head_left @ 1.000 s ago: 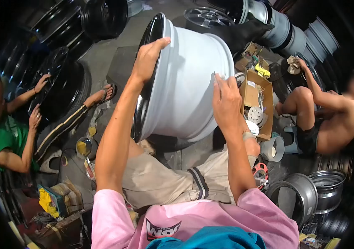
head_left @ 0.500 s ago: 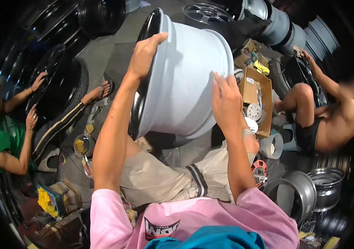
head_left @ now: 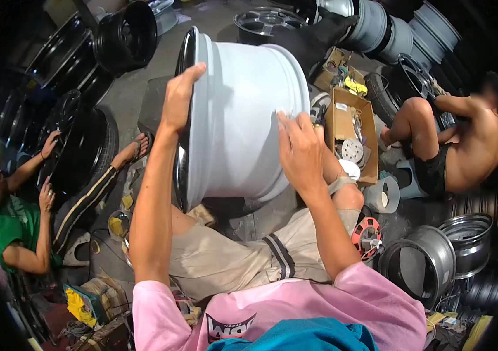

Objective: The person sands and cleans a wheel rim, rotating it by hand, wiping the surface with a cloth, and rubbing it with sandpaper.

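A large wheel rim (head_left: 240, 117) with a pale grey barrel and a black glossy face on its left stands tilted before my lap. My left hand (head_left: 182, 96) grips its upper left edge, thumb over the pale lip and fingers behind. Near the barrel's right side, my right hand (head_left: 300, 143) pinches something small and thin, too small to name, whose tip meets the pale surface. The rim's face is turned away, mostly hidden.
A cardboard box (head_left: 372, 143) with sanding discs lies right of the rim. A person in green (head_left: 18, 225) sits left, another person (head_left: 471, 140) right, each at a wheel. Grey rims (head_left: 418, 272) stand lower right, a plastic tub (head_left: 382, 196) above them.
The view has shifted, so the rim and both hands appear further left. The right-hand person's raised arm has come down towards their wheel. My left hand keeps its grip on the rim.
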`<action>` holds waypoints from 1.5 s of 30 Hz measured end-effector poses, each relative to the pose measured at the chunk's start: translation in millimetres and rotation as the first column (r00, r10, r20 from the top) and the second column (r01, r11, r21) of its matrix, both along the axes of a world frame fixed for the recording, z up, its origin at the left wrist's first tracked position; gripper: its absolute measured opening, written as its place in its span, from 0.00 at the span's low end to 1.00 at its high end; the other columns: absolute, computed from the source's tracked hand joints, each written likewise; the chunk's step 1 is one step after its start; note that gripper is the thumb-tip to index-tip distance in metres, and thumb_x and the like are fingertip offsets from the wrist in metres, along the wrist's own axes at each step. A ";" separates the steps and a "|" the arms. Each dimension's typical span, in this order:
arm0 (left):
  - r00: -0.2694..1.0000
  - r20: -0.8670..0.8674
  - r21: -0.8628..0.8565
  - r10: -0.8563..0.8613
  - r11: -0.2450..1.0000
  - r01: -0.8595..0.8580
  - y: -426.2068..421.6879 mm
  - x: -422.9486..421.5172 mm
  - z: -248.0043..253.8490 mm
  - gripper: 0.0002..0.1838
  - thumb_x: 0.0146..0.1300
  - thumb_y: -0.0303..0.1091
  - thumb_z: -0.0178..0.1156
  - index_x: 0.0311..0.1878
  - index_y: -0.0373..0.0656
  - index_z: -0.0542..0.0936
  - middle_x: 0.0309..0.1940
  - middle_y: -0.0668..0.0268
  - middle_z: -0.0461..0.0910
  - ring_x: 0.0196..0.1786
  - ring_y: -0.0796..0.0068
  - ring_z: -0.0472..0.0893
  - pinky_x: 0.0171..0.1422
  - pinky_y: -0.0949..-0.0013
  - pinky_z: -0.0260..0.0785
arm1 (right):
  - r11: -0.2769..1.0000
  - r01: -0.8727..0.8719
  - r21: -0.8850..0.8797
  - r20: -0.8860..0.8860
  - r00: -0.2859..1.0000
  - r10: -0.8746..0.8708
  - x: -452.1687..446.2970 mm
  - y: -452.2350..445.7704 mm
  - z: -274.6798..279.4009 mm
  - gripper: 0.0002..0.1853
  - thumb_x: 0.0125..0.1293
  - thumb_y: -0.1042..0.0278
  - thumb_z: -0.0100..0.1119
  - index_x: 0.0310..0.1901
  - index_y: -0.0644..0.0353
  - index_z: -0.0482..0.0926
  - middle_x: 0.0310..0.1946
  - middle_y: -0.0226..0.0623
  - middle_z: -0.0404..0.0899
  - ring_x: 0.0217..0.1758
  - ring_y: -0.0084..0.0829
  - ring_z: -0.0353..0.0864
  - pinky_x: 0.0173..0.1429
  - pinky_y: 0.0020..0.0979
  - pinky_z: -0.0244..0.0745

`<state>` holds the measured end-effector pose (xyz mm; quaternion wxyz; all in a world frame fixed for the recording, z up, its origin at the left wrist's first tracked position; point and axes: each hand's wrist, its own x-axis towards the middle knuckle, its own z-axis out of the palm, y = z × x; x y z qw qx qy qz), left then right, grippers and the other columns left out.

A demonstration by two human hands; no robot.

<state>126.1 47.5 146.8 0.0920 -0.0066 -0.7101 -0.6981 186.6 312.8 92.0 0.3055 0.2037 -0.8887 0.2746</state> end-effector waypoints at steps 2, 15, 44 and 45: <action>0.997 0.079 -0.024 -0.026 0.999 0.028 -2.9 0.0 -1.3 0.27 0.77 0.54 0.58 0.41 0.34 0.87 0.33 0.66 0.86 0.33 0.77 0.82 0.41 0.73 0.71 | 1.000 0.015 -0.010 -0.027 1.000 -0.015 -8.9 -3.6 4.2 0.16 0.72 0.73 0.66 0.59 0.62 0.87 0.38 0.40 0.76 0.37 0.43 0.77 0.46 0.43 0.63; 0.999 -0.036 -0.060 0.032 0.998 -0.034 2.0 3.1 -0.6 0.27 0.77 0.54 0.59 0.45 0.32 0.88 0.35 0.64 0.86 0.37 0.77 0.82 0.44 0.72 0.72 | 0.999 0.038 0.034 -0.020 0.999 -0.037 4.2 -5.7 1.1 0.15 0.74 0.73 0.64 0.60 0.61 0.88 0.37 0.39 0.76 0.40 0.41 0.77 0.48 0.42 0.64; 0.998 -0.055 -0.086 0.006 0.996 -0.011 -3.9 -0.6 -11.5 0.32 0.77 0.52 0.59 0.62 0.26 0.85 0.57 0.53 0.90 0.63 0.67 0.83 0.73 0.66 0.68 | 0.995 0.068 0.069 0.043 0.997 -0.071 5.9 1.5 1.2 0.14 0.76 0.72 0.62 0.59 0.64 0.87 0.41 0.44 0.78 0.41 0.47 0.78 0.51 0.45 0.67; 0.999 -0.043 -0.098 0.005 0.995 -0.009 -2.7 0.8 -12.0 0.32 0.77 0.52 0.59 0.63 0.26 0.85 0.58 0.52 0.89 0.65 0.66 0.83 0.75 0.65 0.68 | 0.993 0.096 0.070 0.026 0.995 -0.098 -1.8 1.1 4.4 0.14 0.76 0.72 0.62 0.59 0.64 0.87 0.41 0.44 0.78 0.42 0.47 0.78 0.51 0.45 0.67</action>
